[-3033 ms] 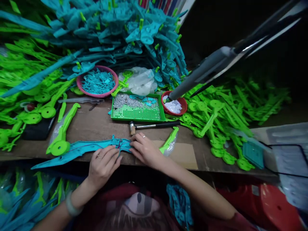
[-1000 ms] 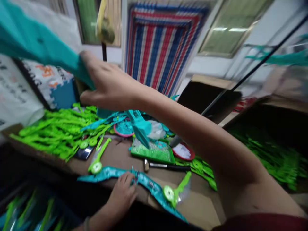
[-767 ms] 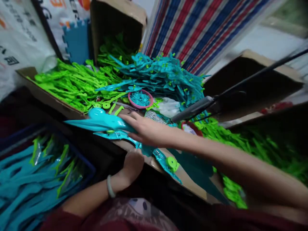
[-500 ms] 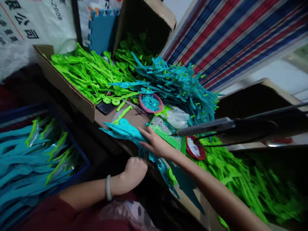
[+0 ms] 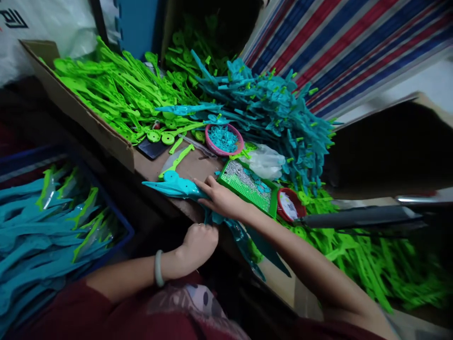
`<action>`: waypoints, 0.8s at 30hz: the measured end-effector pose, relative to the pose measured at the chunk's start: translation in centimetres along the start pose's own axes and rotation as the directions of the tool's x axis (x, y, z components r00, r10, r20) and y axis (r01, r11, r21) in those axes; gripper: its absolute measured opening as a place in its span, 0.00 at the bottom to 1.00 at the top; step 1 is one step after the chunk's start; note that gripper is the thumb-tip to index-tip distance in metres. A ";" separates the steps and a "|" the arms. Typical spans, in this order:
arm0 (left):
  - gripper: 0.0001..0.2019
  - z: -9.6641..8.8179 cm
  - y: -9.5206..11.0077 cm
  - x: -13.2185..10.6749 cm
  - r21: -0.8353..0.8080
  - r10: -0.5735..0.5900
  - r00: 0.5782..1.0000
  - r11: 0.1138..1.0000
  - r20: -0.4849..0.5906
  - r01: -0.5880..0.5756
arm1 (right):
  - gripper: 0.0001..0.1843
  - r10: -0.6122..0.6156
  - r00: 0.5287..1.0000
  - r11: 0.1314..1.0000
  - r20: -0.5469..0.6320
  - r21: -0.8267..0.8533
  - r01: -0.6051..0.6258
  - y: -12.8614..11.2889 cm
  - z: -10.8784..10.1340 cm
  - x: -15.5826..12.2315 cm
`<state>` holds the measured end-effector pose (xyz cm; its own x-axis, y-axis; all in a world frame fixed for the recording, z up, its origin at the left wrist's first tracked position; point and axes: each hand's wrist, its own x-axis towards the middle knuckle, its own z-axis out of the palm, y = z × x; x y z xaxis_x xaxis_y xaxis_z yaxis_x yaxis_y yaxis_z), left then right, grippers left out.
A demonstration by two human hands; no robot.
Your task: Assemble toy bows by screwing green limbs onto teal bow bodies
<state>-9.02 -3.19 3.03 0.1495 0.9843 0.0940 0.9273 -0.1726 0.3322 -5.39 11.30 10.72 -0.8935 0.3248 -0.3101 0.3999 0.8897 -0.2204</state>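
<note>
A teal plastic toy (image 5: 177,185) with a long beak-like head lies across the table's front edge, its wing-like parts reaching toward the lower right. My right hand (image 5: 222,197) rests over its middle, fingers bent onto it and thumb side toward the head. Just below, my left hand (image 5: 200,243), with a pale bangle at the wrist, is closed in a fist against the toy's underside; its fingertips are hidden. Beside my right hand is a green perforated tray (image 5: 237,190) of small silvery screws and teal bits.
Bright green parts (image 5: 116,89) fill a cardboard box at the left. Teal pieces (image 5: 262,104) are heaped behind. A pink bowl (image 5: 231,152) holds teal bits; a red basket (image 5: 300,203) stands by the tray. A grey rod-shaped tool (image 5: 361,218) hangs right. Lower left, a blue crate (image 5: 129,233) holds teal toys.
The grey tool has swung away from the tray to the right. My right hand has shifted slightly up on the toy, and the view has tilted a little. My left hand stays closed.
</note>
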 end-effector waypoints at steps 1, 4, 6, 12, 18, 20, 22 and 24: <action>0.05 0.3 -0.1 -0.1 0.004 0.004 1.000 1.000 -0.021 -0.004 | 0.31 -0.010 1.000 1.000 0.008 0.004 0.010 0.0 0.0 0.0; 0.05 1.4 -0.3 -0.5 0.011 0.023 0.995 1.000 -0.102 -0.022 | 0.31 -0.049 0.999 0.999 0.006 -0.017 0.049 0.2 0.1 -0.1; 0.05 1.9 -0.6 -0.7 0.009 0.052 0.985 0.999 -0.166 -0.051 | 0.28 -0.059 0.998 0.997 -0.007 -0.045 0.059 0.5 0.1 -0.2; 0.10 1.2 -1.3 -1.7 0.025 0.158 0.921 0.987 -0.355 -0.160 | 0.24 -0.010 0.999 0.999 0.053 0.041 0.008 1.7 -0.4 -0.4; 0.11 -0.6 -4.2 -2.3 0.069 0.099 0.856 0.995 -0.508 -0.074 | 0.16 0.010 0.996 0.999 0.091 0.052 -0.014 2.5 -1.6 -0.1; 0.13 -1.0 -5.2 -1.9 0.105 0.103 0.859 0.993 -0.501 -0.058 | 0.16 0.007 0.994 0.998 0.113 0.055 -0.013 2.7 -2.0 0.2; 0.15 -1.0 -5.8 -1.4 0.140 0.139 0.874 0.987 -0.465 -0.083 | 0.16 -0.003 0.991 0.998 0.131 0.057 -0.005 2.8 -2.3 0.4; 0.15 -0.8 -6.0 -1.0 0.150 0.195 0.885 0.978 -0.423 -0.143 | 0.17 -0.018 0.990 0.998 0.137 0.059 0.010 2.9 -2.5 0.5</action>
<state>-15.02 -3.16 1.65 0.1676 0.8215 0.5450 0.9372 -0.3044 0.1706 -5.15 14.86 12.25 -0.8643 0.2613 -0.4297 0.4020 0.8724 -0.2781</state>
